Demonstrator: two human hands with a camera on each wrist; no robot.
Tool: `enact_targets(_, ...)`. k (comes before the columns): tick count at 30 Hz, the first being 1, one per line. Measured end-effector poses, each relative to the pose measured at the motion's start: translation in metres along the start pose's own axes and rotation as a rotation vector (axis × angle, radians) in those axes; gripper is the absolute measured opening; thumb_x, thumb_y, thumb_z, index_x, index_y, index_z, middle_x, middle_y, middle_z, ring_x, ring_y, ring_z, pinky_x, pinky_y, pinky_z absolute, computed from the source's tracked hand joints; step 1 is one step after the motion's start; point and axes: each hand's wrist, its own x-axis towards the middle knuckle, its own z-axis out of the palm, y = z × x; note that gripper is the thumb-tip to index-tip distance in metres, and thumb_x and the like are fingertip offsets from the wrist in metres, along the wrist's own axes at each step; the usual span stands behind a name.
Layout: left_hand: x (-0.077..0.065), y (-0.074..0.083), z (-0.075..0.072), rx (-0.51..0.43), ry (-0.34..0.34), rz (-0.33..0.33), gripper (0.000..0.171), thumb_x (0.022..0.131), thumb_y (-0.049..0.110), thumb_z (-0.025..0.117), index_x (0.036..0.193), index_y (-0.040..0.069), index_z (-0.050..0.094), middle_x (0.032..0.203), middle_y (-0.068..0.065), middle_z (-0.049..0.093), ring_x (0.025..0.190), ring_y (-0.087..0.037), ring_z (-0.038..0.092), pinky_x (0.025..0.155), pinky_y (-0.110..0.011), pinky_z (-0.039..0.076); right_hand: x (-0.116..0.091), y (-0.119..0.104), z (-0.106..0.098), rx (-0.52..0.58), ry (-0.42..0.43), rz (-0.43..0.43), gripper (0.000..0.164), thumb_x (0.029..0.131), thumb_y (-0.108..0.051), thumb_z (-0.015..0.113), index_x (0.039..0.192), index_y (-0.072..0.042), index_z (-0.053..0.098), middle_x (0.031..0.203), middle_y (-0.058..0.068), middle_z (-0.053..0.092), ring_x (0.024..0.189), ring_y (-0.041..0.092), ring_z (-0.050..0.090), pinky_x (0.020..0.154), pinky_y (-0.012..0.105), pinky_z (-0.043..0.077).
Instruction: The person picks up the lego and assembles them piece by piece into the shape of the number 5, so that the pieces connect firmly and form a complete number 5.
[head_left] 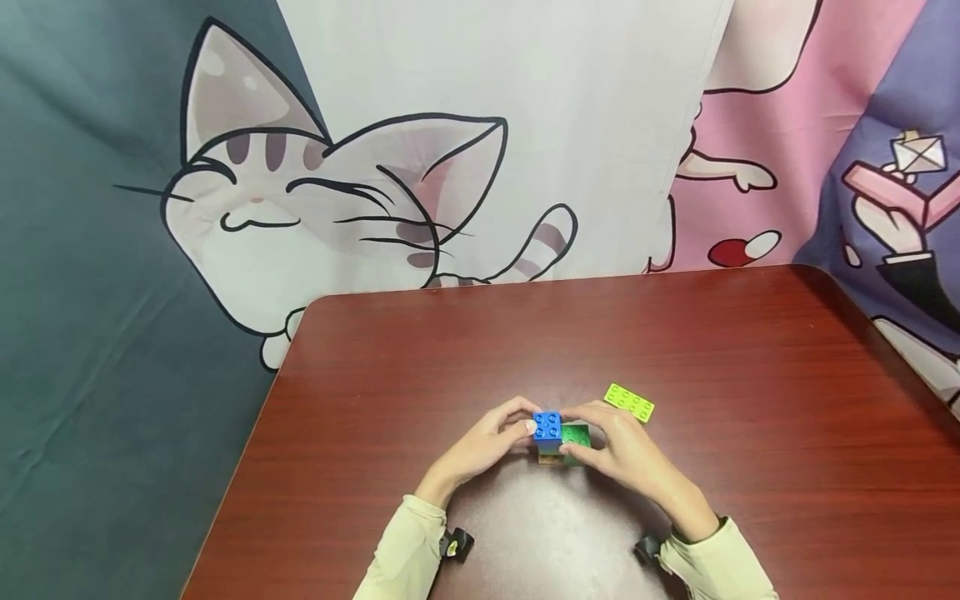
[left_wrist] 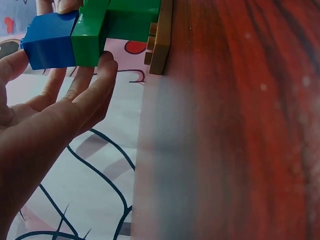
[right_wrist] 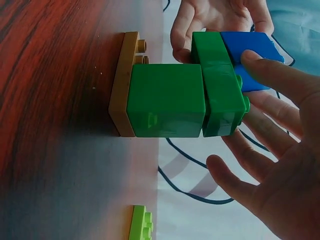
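Seating (apparently) blue cubic plastic brick atop oblong green plastic brick | left hand, right hand grasping blue | likely next: press down

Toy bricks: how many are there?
5 visible: a blue brick above the upper green brick, the lower green brick beneath that, a brown brick at the bottom, and a lime-green brick apart on the table. Others may be hidden.

My blue brick is square, with four round bumps on top. It sits on the left end of my long green brick. That one lies across my big green block and sticks out to the left. Under them all, my flat brown plate rests on the bench.
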Motion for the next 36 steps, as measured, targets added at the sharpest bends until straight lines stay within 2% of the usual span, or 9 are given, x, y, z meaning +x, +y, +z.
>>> enact_targets(7,0.002,-0.001,0.001,-0.001,0.001,-0.001,0.025,0.097,0.009,0.046,0.118,-0.005,0.048,0.118,-0.02,0.054,0.106,-0.036,0.057,0.092,-0.051,0.042,-0.001,0.002,-0.001,0.017,-0.028,0.037,0.036,0.069,-0.01,0.081,0.101,-0.001,0.067,0.095,0.007,0.068,0.087,0.021,0.064,0.074,0.037,0.052)
enact_targets(14,0.004,0.003,0.004,0.048,0.017,-0.002,0.023,0.097,0.01,0.047,0.115,-0.003,0.049,0.112,-0.016,0.057,0.096,-0.027,0.061,0.086,-0.053,0.046,-0.003,0.007,0.0,0.028,-0.033,0.068,0.038,0.067,-0.013,0.083,0.1,-0.002,0.068,0.095,0.006,0.069,0.089,0.02,0.064,0.075,0.037,0.052)
enact_targets(18,0.005,0.004,0.005,0.06,0.024,-0.012,0.021,0.096,0.01,0.048,0.114,-0.002,0.051,0.11,-0.014,0.057,0.092,-0.026,0.061,0.084,-0.054,0.046,-0.004,0.007,-0.002,0.041,-0.044,0.092,0.039,0.068,-0.015,0.083,0.102,-0.003,0.068,0.096,0.005,0.069,0.09,0.019,0.064,0.076,0.036,0.052)
enact_targets(25,0.004,0.0,0.005,0.071,0.041,-0.016,0.022,0.096,0.012,0.049,0.114,-0.001,0.051,0.107,-0.013,0.059,0.086,-0.024,0.061,0.081,-0.056,0.047,-0.003,0.008,-0.019,0.09,-0.165,0.122,0.047,0.072,-0.014,0.08,0.115,-0.008,0.062,0.122,0.008,0.057,0.109,0.024,0.055,0.087,0.046,0.046)
enact_targets(27,0.004,0.0,0.005,0.071,0.043,-0.013,0.023,0.096,0.012,0.049,0.114,-0.002,0.05,0.105,-0.012,0.059,0.084,-0.027,0.06,0.08,-0.056,0.047,-0.005,0.01,-0.024,0.089,-0.181,0.148,0.043,0.073,-0.011,0.079,0.113,-0.009,0.063,0.121,0.007,0.057,0.109,0.023,0.055,0.086,0.047,0.046)
enact_targets(32,0.003,-0.001,0.005,0.081,0.063,-0.02,0.024,0.095,0.01,0.05,0.115,-0.003,0.05,0.104,-0.012,0.059,0.082,-0.035,0.058,0.077,-0.056,0.048,-0.008,0.016,-0.025,0.126,-0.173,0.184,0.02,0.079,-0.01,0.074,0.098,-0.014,0.067,0.111,0.007,0.062,0.103,0.02,0.057,0.084,0.045,0.048)
enact_targets(36,0.004,0.001,0.006,0.093,0.073,-0.016,0.023,0.095,0.01,0.05,0.114,-0.002,0.051,0.104,-0.012,0.06,0.083,-0.038,0.058,0.076,-0.056,0.048,-0.008,0.018,-0.023,0.195,-0.162,0.245,0.015,0.081,-0.012,0.072,0.095,-0.015,0.067,0.109,0.008,0.063,0.096,0.021,0.061,0.079,0.046,0.051)
